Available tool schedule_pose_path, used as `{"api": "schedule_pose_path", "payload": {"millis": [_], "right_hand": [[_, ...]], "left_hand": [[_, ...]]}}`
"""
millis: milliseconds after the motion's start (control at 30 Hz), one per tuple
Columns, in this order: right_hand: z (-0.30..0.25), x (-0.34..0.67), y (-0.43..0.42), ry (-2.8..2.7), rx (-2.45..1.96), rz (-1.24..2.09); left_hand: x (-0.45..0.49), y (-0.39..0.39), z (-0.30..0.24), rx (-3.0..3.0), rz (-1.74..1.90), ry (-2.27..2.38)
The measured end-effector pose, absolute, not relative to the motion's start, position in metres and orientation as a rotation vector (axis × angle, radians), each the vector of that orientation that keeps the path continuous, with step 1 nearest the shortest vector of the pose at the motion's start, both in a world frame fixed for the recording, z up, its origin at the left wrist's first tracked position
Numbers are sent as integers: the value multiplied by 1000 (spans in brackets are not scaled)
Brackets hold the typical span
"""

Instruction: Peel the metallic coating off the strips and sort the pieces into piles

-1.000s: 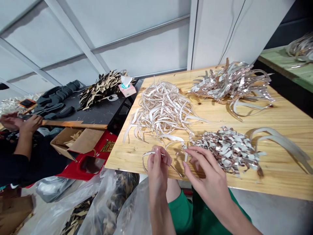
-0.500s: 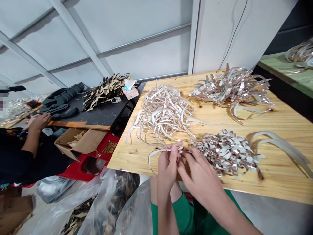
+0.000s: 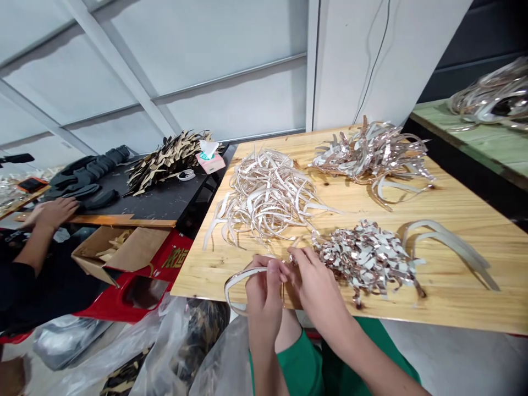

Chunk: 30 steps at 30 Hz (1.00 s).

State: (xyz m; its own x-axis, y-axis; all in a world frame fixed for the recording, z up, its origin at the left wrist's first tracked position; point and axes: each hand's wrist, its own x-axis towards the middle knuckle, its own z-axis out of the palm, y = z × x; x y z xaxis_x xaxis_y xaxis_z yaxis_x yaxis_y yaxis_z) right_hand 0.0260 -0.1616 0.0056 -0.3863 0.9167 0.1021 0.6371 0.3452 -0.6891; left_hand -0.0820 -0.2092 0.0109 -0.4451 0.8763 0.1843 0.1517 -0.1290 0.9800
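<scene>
My left hand is closed on a thin curved pale strip that loops out to the left over the front edge of the wooden table. My right hand meets it, fingers pinched at the strip's end near a small metallic piece I cannot make out clearly. Just right of my hands lies a heap of short shiny pieces. Behind my hands is a tangle of long pale strips.
A pile of rose-metallic strips lies at the table's back, two long pale bands to the right. Left, a black bench holds tan cut pieces and a tissue pack; another person's hand rests there. Plastic bags sit below.
My right hand moved left from the short-piece heap to join the left hand on the strip. Both hands now sit closer to the table's front edge; the view shifted slightly right.
</scene>
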Motion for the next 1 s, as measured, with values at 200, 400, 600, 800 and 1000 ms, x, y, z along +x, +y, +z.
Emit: {"api": "schedule_pose_path", "payload": {"millis": [200, 400, 600, 800, 1000], "right_hand": [[1, 30, -148, -2020, -1279, 897], [5, 33, -141, -1872, -1233, 1051], [1, 30, -145, -1794, -1199, 1125], [4, 28, -146, -1688, -1187, 1145], [47, 63, -174, -1654, -1035, 1174]], "left_hand": [[-91, -208, 2, 1331, 1399, 1643], [-96, -208, -1, 1393, 1378, 1674], [-98, -213, 2, 1393, 1246, 1778], [-101, -213, 7, 1361, 1134, 1796], [-107, -215, 2, 1365, 1136, 1895]]}}
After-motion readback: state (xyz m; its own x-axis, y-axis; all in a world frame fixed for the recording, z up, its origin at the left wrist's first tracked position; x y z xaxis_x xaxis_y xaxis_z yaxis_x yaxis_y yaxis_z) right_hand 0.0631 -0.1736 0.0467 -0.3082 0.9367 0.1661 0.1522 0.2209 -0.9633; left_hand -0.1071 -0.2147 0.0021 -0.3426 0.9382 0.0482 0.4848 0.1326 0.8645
